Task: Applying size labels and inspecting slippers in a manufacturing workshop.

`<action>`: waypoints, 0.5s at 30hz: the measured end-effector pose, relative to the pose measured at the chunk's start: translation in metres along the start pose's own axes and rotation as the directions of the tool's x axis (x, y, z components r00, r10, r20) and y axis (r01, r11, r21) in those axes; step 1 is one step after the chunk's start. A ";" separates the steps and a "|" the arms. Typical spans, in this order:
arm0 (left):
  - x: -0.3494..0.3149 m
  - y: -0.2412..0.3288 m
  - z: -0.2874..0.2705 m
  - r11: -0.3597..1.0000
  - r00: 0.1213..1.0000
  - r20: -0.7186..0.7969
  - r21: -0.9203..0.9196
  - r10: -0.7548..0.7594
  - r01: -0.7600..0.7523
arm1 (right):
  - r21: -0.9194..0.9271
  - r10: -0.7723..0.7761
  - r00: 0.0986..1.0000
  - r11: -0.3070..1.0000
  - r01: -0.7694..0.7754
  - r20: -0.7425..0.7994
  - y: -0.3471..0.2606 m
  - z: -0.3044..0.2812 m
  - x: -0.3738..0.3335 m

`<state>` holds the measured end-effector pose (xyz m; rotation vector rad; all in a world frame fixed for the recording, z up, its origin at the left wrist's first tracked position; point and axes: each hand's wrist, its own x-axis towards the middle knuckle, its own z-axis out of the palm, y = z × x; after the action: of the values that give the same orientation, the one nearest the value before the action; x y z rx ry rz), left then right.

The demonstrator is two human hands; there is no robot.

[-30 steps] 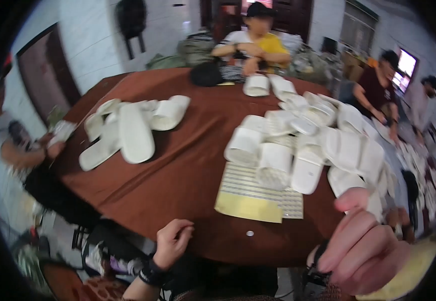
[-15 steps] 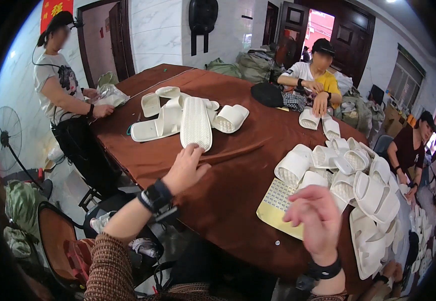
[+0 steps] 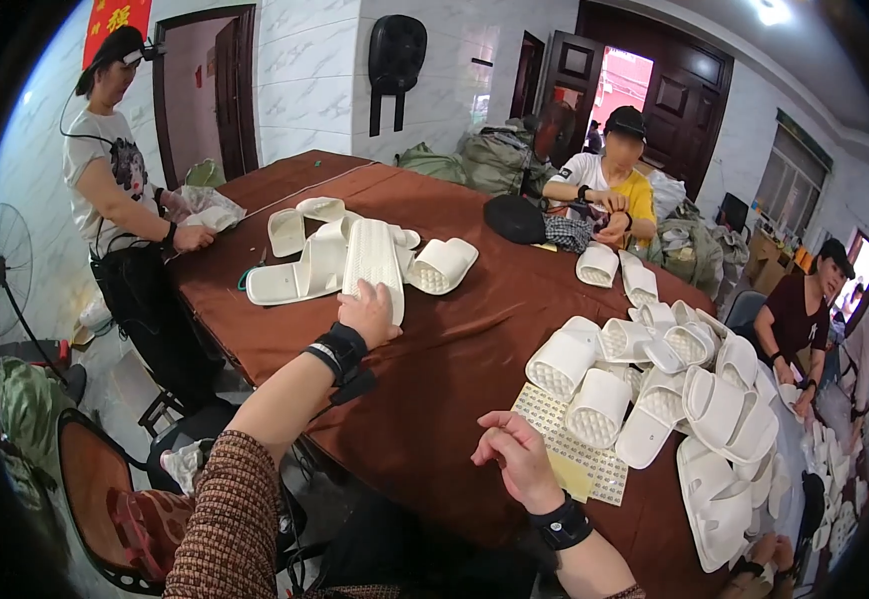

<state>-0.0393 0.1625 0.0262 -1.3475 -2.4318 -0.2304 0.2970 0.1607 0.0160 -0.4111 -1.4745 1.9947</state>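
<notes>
The left hand (image 3: 369, 317) is laid over the near end of one sole-up white slipper (image 3: 372, 258); whether the fingers are closed around it cannot be determined. The right hand (image 3: 516, 454) is raised near the table's front edge, fingers half curled; whether anything small is pinched there cannot be determined. One black wristband (image 3: 561, 524) encircles the right wrist. The sole-up slipper lies in the left-hand group, across at least four other white slippers (image 3: 442, 266). Just beyond the right hand lie label sheets (image 3: 534, 403), one portion yellow; overlap prevents an exact count. A pile of white slippers (image 3: 734, 404), at least ten units, partly covers them. Two further white slippers (image 3: 597, 266) lie side by side near the far edge, with one black cap (image 3: 514, 219) beyond them to the left. One brown cloth (image 3: 454, 369) covers the table. Three co-workers are plainly visible: one standing at left (image 3: 120, 165), one across the table (image 3: 609, 185), one at right (image 3: 794, 309).
</notes>
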 end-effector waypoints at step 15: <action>0.042 -0.090 0.021 0.971 0.986 -0.107 -0.191 0.128 -0.147 | -0.016 0.028 0.995 1.000 -0.026 0.100 -0.011 0.012 -0.013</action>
<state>-0.1405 0.1542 0.0250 -1.5455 -2.2746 -0.5005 0.3030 0.1453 0.0291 -0.3437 -1.5530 2.0532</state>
